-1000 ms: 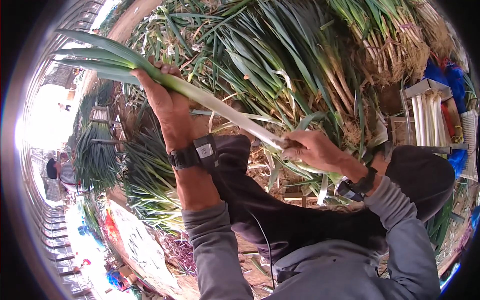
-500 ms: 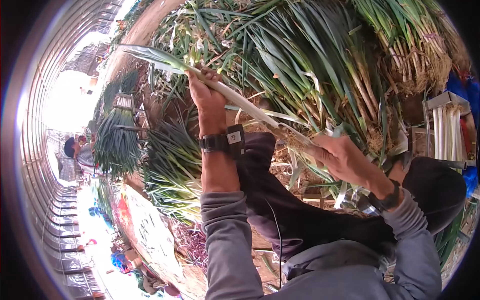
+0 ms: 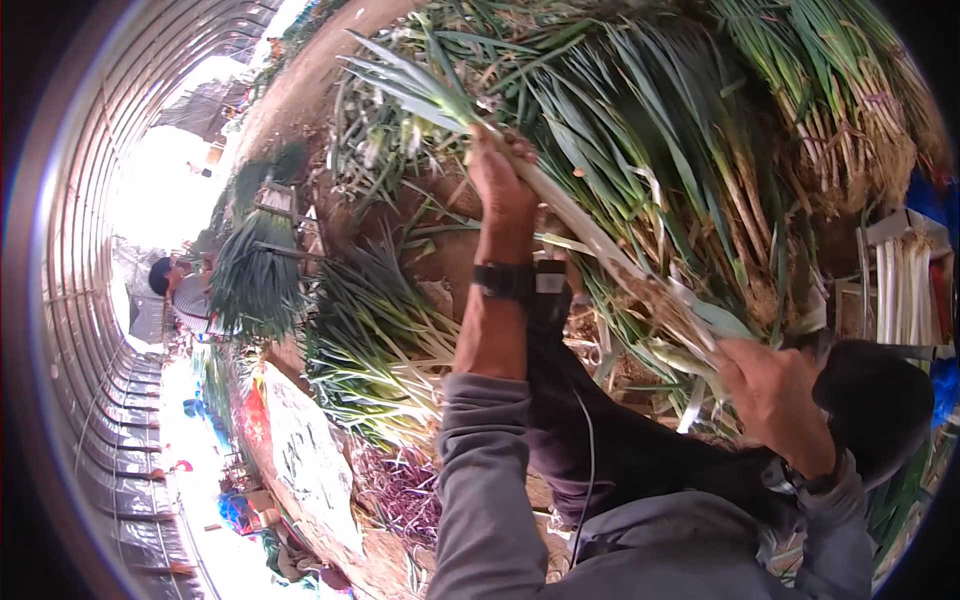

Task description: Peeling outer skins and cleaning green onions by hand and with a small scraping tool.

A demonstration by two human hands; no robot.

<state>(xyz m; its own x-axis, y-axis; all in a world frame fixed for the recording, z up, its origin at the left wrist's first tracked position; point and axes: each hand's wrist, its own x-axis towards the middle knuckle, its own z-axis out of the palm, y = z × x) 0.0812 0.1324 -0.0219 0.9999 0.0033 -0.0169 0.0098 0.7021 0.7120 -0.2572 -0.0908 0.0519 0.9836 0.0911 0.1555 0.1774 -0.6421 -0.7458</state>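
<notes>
My left hand (image 3: pixel 503 172) is closed around a long green onion (image 3: pixel 570 205), just below where its white stalk turns into green leaves. The onion slants from upper left down to the right. My right hand (image 3: pixel 775 395) is closed low on the right, over strips of outer leaf (image 3: pixel 690 315) that run from the lower end of the stalk. Motion blurs these strips, and the root end is hard to make out among them. Each wrist wears a dark band.
Piles of untrimmed green onions (image 3: pixel 650 130) lie ahead, with roots toward me. Trimmed onions (image 3: pixel 375 350) are heaped at the left beside purplish scraps (image 3: pixel 395 490). White stalks (image 3: pixel 905 290) stand in a holder at the right. Another person (image 3: pixel 190 290) is at the far left.
My right hand has pulled down and to the right, drawing leaf strips away from the stalk's lower end. My left hand with the onion appears farther right in the picture, as the view has shifted.
</notes>
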